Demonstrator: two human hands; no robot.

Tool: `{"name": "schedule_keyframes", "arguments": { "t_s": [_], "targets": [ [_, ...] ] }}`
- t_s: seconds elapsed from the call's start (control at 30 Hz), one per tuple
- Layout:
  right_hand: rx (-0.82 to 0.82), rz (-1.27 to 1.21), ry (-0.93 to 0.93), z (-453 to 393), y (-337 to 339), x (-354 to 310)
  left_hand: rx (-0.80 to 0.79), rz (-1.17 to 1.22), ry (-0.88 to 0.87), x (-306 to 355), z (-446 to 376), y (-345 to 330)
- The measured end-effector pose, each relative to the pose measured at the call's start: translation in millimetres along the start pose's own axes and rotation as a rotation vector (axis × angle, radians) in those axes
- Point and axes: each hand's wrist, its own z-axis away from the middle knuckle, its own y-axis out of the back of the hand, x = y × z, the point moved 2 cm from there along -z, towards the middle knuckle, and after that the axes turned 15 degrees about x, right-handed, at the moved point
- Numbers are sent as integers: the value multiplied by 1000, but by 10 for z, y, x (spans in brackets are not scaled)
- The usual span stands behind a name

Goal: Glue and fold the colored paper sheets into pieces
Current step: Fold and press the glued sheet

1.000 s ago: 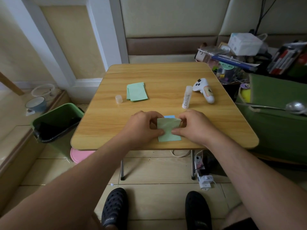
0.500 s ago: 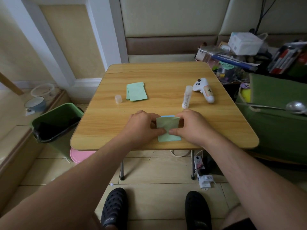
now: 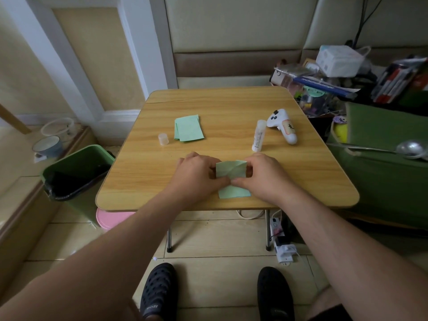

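- I hold the green paper sheet (image 3: 231,176) low in the centre of the frame, on the near part of the wooden bench (image 3: 231,107), with its near edge lying close to the bench's front rim.
- My left hand (image 3: 196,172) has its grip clamped on the sheet's left side: fingers curled in, thumb and fingertip pinching at the crease where the folded upper flap meets the flat lower part.
- My right hand (image 3: 266,174) does the same from the right, its grip closed on the sheet; the two pinches nearly meet at the middle of the crease.
- The relation the next press turns on: the crease runs left to right across the frame, straight between my two hands, and the sheet's long axis runs away from me, up the frame. Both hands are about equally near, so either thumb could run outward along the fold, I judge.
- The upper flap looks doubled over toward me and bowed, not yet flat. A thin blue edge shows at the lower right corner; whether that is a second sheet underneath I cannot tell.
- The glue stick (image 3: 259,135) lies uncapped up and right of my right hand, its long axis pointing up the frame, so the right hand is nearer it. Its cap (image 3: 163,139) stands at centre left.
- The stack of green sheets (image 3: 188,131) rests just right of the cap, nearer my left hand.
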Motion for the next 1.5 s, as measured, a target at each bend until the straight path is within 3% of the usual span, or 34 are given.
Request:
{"name": "schedule_keyframes", "arguments": {
  "t_s": [1.23,1.5],
  "targets": [
    [-11,64,-61,-58,27,47,-34,-32,79,-80,-74,32],
    [85,80,-27,-47,-35,36,14,-40,76,-30,-61,-1]
  ]
}}
